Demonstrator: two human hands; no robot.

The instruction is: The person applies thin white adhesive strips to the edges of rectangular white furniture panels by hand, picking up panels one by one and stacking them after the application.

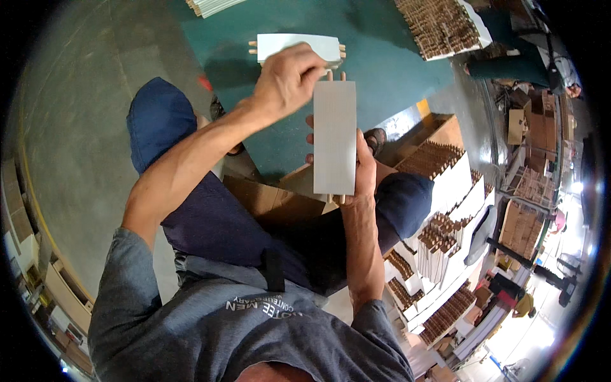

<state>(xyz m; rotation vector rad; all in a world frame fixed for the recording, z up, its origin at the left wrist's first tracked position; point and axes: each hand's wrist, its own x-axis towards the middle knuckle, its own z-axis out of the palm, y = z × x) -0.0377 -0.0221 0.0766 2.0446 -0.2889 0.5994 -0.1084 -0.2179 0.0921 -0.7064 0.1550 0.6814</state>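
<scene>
1. Here, the right hand [364, 173] holds a white rectangular panel [335, 137] upright over the lap, its fingers [309, 139] wrapped round the panel's edges and pinching it from behind; only the fingertips show at the near-left edge.
2. The left hand [287, 81] sits at the panel's top corner, fingers curled and pressed together about one of the wooden dowels [330, 76] that stick out of the top edge. I cannot tell whether the dowel is actually gripped.
3. More dowels [337, 198] stick out of the bottom edge, so the panel is best kept off the knee [403, 200] to spare them a knock.
4. In my judgement the dowel should be seated straight along its hole, with the right hand bracing the panel against the push.
5. A second white panel [298, 46] with dowels lies on the green mat [382, 76] just beyond the left hand.
6. Stacks of like panels [445, 184] stand to the right, near the right forearm, so the elbow wants watching.
</scene>
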